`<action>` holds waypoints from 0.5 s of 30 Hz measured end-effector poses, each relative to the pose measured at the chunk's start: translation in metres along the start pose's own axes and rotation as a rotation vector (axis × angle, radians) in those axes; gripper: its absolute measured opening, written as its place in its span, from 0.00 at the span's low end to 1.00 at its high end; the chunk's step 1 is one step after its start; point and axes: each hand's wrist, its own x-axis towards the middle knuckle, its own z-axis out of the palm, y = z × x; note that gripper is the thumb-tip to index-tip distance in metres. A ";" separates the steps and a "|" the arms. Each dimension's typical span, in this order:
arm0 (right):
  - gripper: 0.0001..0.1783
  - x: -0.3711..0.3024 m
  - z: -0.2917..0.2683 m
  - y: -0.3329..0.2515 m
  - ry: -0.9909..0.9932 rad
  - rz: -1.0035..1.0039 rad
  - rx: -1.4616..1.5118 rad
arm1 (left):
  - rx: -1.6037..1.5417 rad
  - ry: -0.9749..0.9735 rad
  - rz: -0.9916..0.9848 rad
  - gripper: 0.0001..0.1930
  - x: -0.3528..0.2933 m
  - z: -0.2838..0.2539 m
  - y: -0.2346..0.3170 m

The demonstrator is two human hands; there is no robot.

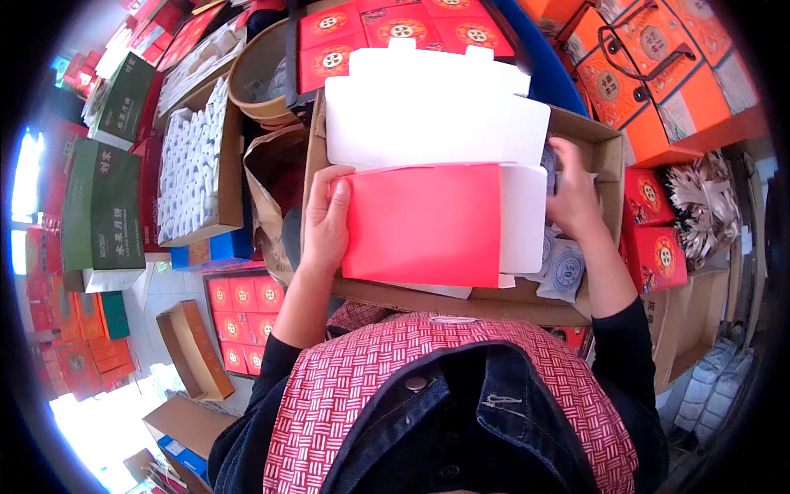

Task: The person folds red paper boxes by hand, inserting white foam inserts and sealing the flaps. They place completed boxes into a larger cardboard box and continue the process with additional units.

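Note:
A red folding carton (421, 224) lies level in front of me, with a white end flap (522, 218) sticking out on its right. My left hand (327, 218) is closed on the carton's left edge, thumb on top. White cardboard panels (436, 123) with tabs spread out beyond the carton; whether they join it I cannot tell. My right hand (574, 193) hovers just right of the end flap, fingers curved and apart, with nothing visible in them. Below that hand, small wrapped packets (564, 270) with blue round prints lie in a brown cardboard box (611, 169), partly covered by the carton.
At the left stands a box of white packets (193, 160) beside green cartons (103, 206). A round bin (259, 74) and a brown paper bag (267, 198) adjoin the work box. Red boxes (395, 29) fill a tray beyond; orange gift boxes (650, 74) stack at the far right.

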 end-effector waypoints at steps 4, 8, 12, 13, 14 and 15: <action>0.18 0.008 -0.048 -0.037 0.239 -0.356 0.019 | 0.126 0.009 0.079 0.09 -0.006 0.003 0.000; 0.17 0.011 -0.022 -0.086 -0.172 -0.548 0.076 | 0.126 0.012 0.111 0.08 -0.011 0.013 0.006; 0.11 0.003 0.007 -0.076 -0.145 -0.398 0.277 | 0.145 0.000 0.112 0.08 -0.015 0.017 0.008; 0.10 0.002 0.009 -0.076 -0.137 -0.393 0.279 | 0.126 -0.008 0.109 0.08 -0.016 0.016 0.009; 0.10 0.001 0.011 -0.075 -0.130 -0.388 0.280 | 0.111 -0.006 0.089 0.08 -0.017 0.016 0.009; 0.09 0.000 0.014 -0.075 -0.120 -0.382 0.283 | 0.098 -0.006 0.070 0.08 -0.019 0.016 0.009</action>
